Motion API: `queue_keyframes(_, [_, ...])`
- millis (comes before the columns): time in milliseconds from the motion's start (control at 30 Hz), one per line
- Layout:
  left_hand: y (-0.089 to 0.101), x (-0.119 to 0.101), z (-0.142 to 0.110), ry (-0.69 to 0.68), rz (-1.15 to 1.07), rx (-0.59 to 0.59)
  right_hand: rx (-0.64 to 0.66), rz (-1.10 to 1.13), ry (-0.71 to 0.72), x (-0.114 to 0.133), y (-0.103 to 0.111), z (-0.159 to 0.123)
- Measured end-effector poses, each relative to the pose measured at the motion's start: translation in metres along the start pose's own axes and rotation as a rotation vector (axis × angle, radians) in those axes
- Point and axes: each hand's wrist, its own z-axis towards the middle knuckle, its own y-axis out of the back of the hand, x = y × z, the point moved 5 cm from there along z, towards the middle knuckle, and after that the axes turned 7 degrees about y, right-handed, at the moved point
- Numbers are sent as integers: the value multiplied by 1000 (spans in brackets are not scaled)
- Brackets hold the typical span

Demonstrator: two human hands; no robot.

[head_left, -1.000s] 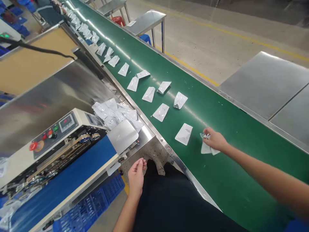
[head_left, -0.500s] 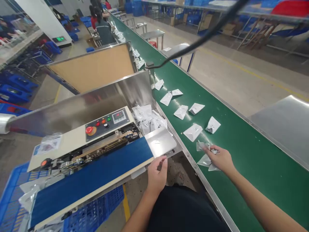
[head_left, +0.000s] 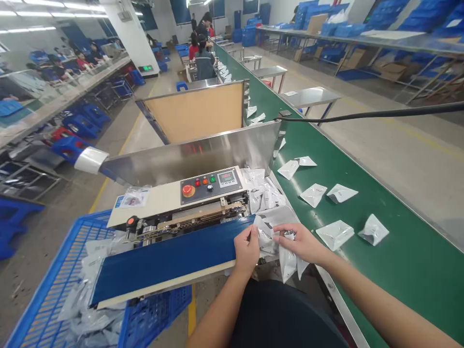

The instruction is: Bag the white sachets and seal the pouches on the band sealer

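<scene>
My left hand [head_left: 247, 249] pinches the near edge of a white pouch [head_left: 264, 235] at the right end of the blue belt [head_left: 170, 263] of a band sealer [head_left: 163, 195]. Beside it, my right hand [head_left: 300, 243] is closed on several more white pouches [head_left: 287, 265] that hang below its fingers, and its fingertips meet the first pouch's right side. Both hands are over the small metal plate joined to the belt. Just behind them, a heap of white pouches [head_left: 266, 195] lies against the sealer's end.
On the right, a green conveyor [head_left: 406, 270] carries scattered pouches [head_left: 335, 234]. A metal guard [head_left: 203, 152] rises behind the sealer. At left below, a blue crate [head_left: 47, 295] holds pouches. A black cable [head_left: 373, 116] crosses the conveyor. Several people [head_left: 205, 63] sit farther along.
My right hand has come left from the green conveyor with pouches picked up there. My left hand now grips one pouch at the belt's end. The view has tilted up and turned left.
</scene>
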Motion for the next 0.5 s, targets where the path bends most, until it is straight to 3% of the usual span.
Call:
queue_keyframes(133, [-1,8,7,26,7,-18,47,30,-27,-7,-6,14])
queue_keyframes(333, [-14,45,39,441,-199,-220,-187,323,-421,-56,4,43])
queue_keyframes(433, [-13,54,49,467,-220,-262,-147,357,-498,-68,-1,62])
queue_keyframes(500, [-6,58,50,468,-228,-295,-117,305,-464,-68,-6,75])
